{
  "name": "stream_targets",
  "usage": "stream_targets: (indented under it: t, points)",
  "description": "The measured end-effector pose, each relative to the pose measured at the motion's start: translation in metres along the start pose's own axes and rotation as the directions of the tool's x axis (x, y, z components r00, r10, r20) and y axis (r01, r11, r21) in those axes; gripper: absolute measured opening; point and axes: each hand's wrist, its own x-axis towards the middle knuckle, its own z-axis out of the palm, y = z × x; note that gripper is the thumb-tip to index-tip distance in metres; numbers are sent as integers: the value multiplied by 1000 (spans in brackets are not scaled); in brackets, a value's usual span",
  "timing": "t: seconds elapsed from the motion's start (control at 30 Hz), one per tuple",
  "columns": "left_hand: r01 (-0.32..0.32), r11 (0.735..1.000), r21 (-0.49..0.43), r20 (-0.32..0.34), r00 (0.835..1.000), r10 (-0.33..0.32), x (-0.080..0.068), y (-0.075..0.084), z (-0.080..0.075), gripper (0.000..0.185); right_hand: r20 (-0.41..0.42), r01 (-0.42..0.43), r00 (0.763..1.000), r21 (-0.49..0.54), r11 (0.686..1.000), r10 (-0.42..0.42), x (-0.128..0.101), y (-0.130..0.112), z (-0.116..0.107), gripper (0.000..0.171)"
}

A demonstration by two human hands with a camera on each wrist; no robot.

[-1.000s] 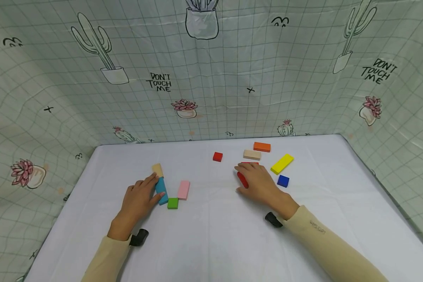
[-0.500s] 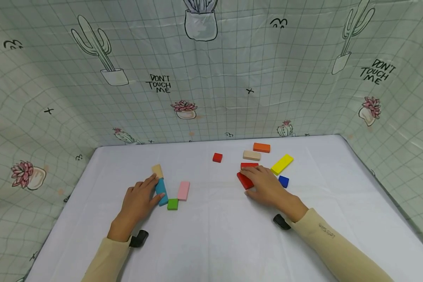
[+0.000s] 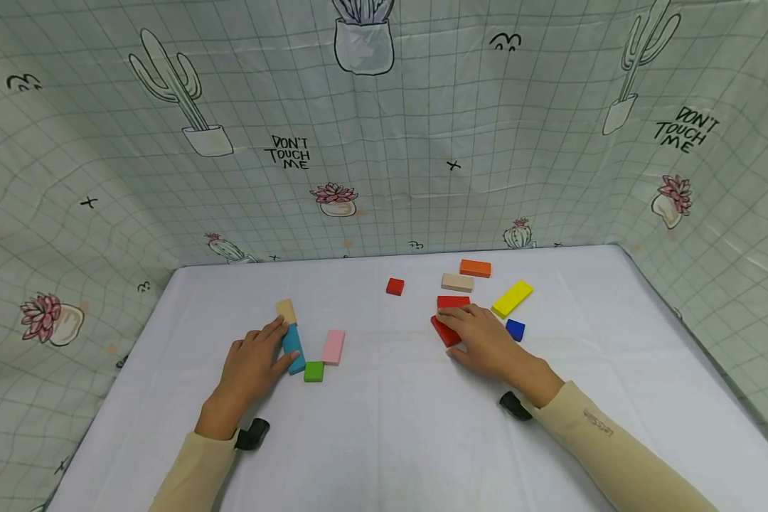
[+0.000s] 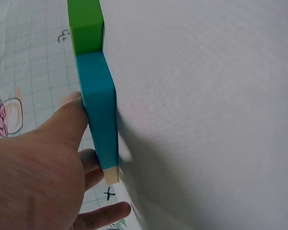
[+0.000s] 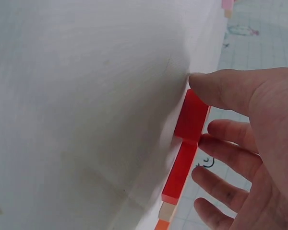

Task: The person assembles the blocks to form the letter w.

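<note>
Beside the left hand (image 3: pixel 249 370), pinched by thumb and fingers, lies a blue rectangular wooden-looking block (image 3: pixel 293 348), probably light, stiff and best held by opposite edges, while the loosely spread right hand (image 3: pixel 484 341) touches a red rectangular wooden-looking block (image 3: pixel 444 333).

On table (image 3: pixel 384 441): four blocks (image 3: pixel 294 345) left, six blocks (image 3: pixel 508 301) right, lone block (image 3: pixel 395 286) between, toward back.

Bright and evenly diffused in the head view; dimmer and greyer at both wrists.
Shaded beside the left sleeve (image 3: pixel 188 473) on the white table (image 3: pixel 384 441). Darkened by soft-edged shadow next to the blue block (image 4: pixel 98 96), left wrist, and the nearer red block (image 5: pixel 191 117), right wrist. Blurred on the gridded cloth (image 5: pixel 269 48) in the latter.
</note>
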Motion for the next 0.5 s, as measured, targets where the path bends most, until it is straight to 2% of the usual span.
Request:
stream_targets:
  t: [0.3, 0.5]
  points:
    - [8, 1000, 6, 14, 1000, -9, 0, -1, 1, 63, 9, 46, 999, -22, 999, -46, -2, 1, -1, 59]
    - [-2, 1000, 10, -4, 1000, 2, 0, -1, 1, 63, 13, 66, 998, -28, 997, -66, -3, 3, -3, 57]
